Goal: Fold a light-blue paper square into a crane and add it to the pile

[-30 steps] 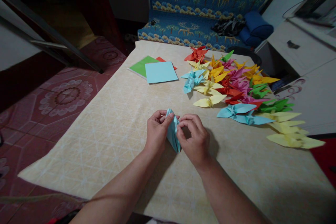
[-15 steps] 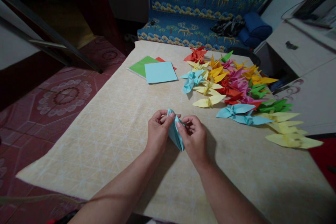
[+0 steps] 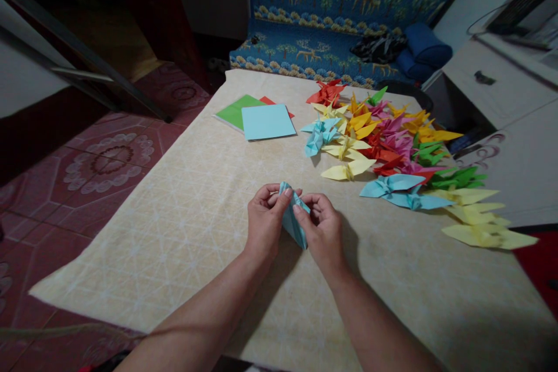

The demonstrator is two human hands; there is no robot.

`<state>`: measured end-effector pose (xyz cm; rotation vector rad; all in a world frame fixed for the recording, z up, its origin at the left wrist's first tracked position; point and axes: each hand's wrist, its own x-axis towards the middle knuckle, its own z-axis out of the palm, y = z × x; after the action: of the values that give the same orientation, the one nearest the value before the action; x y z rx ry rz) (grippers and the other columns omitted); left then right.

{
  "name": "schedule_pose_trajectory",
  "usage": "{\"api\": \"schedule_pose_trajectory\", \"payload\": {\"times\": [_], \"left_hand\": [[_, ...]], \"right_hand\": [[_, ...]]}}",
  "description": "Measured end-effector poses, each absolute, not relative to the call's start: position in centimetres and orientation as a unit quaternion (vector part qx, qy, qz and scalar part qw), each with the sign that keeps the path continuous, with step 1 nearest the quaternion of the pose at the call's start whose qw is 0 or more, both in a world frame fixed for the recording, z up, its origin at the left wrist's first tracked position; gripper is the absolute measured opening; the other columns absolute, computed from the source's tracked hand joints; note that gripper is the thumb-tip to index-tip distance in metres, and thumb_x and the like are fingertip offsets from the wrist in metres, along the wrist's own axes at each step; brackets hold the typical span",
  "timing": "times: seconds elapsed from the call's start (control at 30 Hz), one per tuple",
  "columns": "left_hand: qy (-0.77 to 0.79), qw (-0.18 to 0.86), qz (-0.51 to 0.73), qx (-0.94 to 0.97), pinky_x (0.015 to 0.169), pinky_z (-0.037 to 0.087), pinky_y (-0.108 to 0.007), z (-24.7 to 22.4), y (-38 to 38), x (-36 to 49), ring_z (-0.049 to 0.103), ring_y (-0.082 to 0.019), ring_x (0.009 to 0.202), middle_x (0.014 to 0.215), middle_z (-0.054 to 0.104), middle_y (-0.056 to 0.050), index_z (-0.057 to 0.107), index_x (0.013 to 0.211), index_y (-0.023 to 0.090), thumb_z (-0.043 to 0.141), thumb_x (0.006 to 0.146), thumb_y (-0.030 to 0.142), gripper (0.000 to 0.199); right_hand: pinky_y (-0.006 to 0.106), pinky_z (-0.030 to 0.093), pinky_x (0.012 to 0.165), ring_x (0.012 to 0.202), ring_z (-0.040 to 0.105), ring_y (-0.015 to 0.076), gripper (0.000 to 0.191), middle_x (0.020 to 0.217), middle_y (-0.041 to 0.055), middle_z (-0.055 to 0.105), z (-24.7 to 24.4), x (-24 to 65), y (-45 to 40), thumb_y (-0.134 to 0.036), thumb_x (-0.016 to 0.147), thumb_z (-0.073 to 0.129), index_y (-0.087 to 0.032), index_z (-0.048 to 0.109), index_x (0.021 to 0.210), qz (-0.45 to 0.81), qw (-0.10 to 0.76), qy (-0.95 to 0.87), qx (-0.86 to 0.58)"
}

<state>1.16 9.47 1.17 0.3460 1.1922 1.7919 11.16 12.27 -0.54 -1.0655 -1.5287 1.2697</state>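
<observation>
Between my two hands is a folded piece of light blue origami paper (image 3: 294, 226), tilted with a narrow end pointing down toward me. My left hand (image 3: 267, 215) pinches its upper left side, thumb on the near face. On its right edge, my right hand (image 3: 321, 225) grips with thumb in front and curled fingers behind. Part of the paper is hidden by the fingers. Beyond the hands lie flat square sheets: a light blue sheet (image 3: 268, 122) on top, a green sheet (image 3: 238, 110) and a red sheet (image 3: 290, 113) partly under it.
Several folded paper cranes (image 3: 392, 139) in red, yellow, orange, pink, green and blue crowd the right side of the table (image 3: 174, 215). Behind the table stands a blue patterned sofa (image 3: 296, 35). A white cabinet (image 3: 514, 116) is at right, a metal frame (image 3: 82, 46) at left.
The blue paper has opened slightly at its upper right, where its layers now show a wider face between my thumbs. My hands stay in nearly the same place.
</observation>
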Motion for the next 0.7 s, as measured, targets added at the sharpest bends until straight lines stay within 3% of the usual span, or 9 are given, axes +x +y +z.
{"api": "schedule_pose_trajectory", "payload": {"times": [0.1,0.27,0.43,0.7], "left_hand": [[0.474,0.455,0.745,0.117,0.065,0.054,-0.028,1.1,9.6,0.5,0.07,-0.017,0.068,0.085,0.077,-0.009,0.06,0.089,0.016,0.078,0.074,0.03,0.027],[0.447,0.462,0.761,0.092,0.066,0.055,-0.027,1.0,9.8,-0.7,0.07,-0.02,0.084,0.091,0.075,-0.008,0.061,0.084,0.016,0.078,0.073,0.027,0.023],[0.489,0.456,0.734,0.124,0.054,0.049,-0.018,0.7,9.6,-1.4,0.06,-0.009,0.062,0.073,0.067,0.0,0.062,0.074,0.015,0.081,0.067,0.021,0.021],[0.509,0.484,0.686,0.191,0.05,0.046,-0.018,0.9,9.3,-1.9,0.056,-0.009,0.053,0.062,0.063,0.002,0.062,0.081,0.016,0.085,0.062,0.024,0.031]], "right_hand": [[0.026,0.052,0.061,0.071,0.066,0.0174,0.027,0.082,0.0047,0.069,-0.6,11.4,12.1,-0.034,0.077,0.07,-0.018,0.06,0.097,0.54,0.411,-0.601,-0.422],[0.025,0.051,0.057,0.065,0.064,0.0163,0.021,0.073,0.0034,0.069,-0.4,12.1,12.8,-0.035,0.075,0.073,-0.018,0.065,0.083,0.559,0.438,-0.548,-0.441],[0.024,0.049,0.058,0.063,0.063,0.0145,0.02,0.071,0.0015,0.07,-0.5,13.4,14.1,-0.034,0.072,0.076,-0.018,0.069,0.082,0.555,0.476,-0.507,-0.457],[0.024,0.048,0.06,0.067,0.063,0.0146,0.016,0.074,0.0008,0.07,-0.7,14.2,14.8,-0.033,0.075,0.074,-0.02,0.07,0.082,0.505,0.52,-0.517,-0.455]]}}
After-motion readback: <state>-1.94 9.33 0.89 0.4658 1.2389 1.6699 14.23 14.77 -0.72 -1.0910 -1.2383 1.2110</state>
